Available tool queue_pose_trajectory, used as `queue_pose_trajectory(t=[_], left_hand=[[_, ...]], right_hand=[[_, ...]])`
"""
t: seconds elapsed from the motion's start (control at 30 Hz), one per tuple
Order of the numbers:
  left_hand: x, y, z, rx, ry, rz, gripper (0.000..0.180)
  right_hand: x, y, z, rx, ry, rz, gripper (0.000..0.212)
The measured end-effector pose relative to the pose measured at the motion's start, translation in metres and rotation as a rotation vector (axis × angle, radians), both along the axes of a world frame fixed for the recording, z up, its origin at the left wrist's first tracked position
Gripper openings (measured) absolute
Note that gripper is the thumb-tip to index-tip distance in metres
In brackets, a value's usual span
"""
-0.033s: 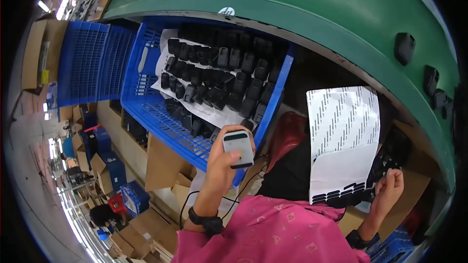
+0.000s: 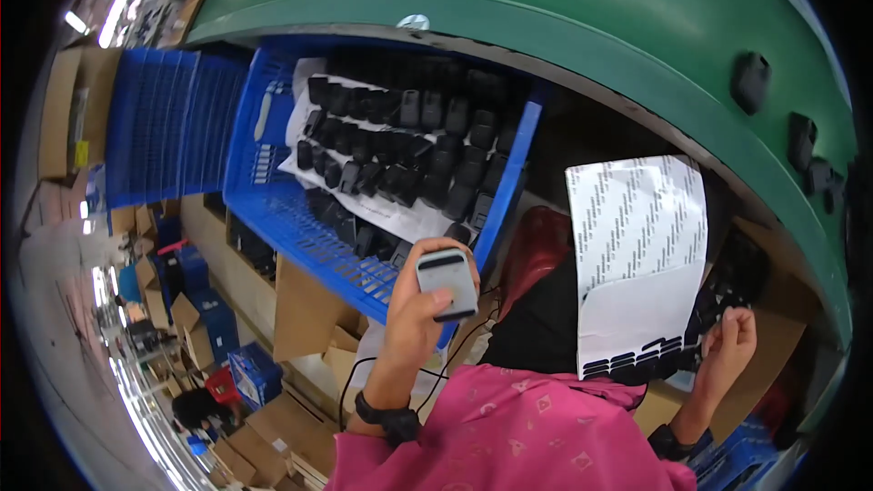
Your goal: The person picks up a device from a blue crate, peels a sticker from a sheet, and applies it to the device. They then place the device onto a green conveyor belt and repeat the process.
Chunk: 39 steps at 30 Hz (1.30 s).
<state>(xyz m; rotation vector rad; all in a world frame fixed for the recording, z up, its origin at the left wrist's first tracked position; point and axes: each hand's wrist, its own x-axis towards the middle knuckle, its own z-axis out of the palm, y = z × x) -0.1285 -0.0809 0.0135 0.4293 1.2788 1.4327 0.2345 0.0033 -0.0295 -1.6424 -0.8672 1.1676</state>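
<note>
My left hand (image 2: 420, 305) is closed around a small pale grey device (image 2: 446, 284) with rounded corners and a black strip across each end. Its thumb presses on the face of the device. A white sheet (image 2: 637, 218), printed with slanting rows, lies over my lap; several black adhesive strips (image 2: 632, 359) sit along its near edge. Just right of the sheet, my right hand (image 2: 730, 345) has its fingers pinched together, and whatever may be between them is too small to make out. Dark items (image 2: 727, 286) in shadow lie beyond that hand.
A blue plastic crate (image 2: 305, 227) ahead holds rows of black devices (image 2: 391, 141) on white paper. Behind it runs a green work surface (image 2: 582, 9) with several black devices (image 2: 751, 82) at right. More blue crates (image 2: 155, 127) stand left; cardboard boxes (image 2: 314, 309) lie below.
The device in my left hand is tilted slightly differently. The whole view has shifted a little; my right hand keeps its pinch.
</note>
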Motion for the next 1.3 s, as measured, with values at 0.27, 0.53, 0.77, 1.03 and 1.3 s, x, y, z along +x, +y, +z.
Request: queue_pose_trajectory(t=[0.27, 0.53, 0.77, 1.03, 1.3], left_hand=[[0.049, 0.036, 0.011, -0.071, -0.146, -0.192, 0.044], [0.054, 0.038, 0.009, -0.035, -0.034, -0.230, 0.042], [0.084, 0.052, 0.010, -0.104, 0.059, -0.433, 0.036], [0.135, 0.062, 0.032, -0.158, 0.266, -0.746, 0.035], [0.148, 0.074, 0.026, -0.072, 0.330, -0.973, 0.040]], right_hand=[[-0.064, -0.002, 0.048, 0.178, -0.029, 0.557, 0.007], [-0.061, -0.014, 0.043, 0.013, 0.109, 0.358, 0.009], [-0.070, 0.003, 0.054, 0.418, -0.352, 0.650, 0.016], [-0.052, 0.017, 0.048, 0.613, -0.319, 0.978, 0.025], [-0.022, -0.009, 0.052, 0.603, -0.741, 0.953, 0.020]])
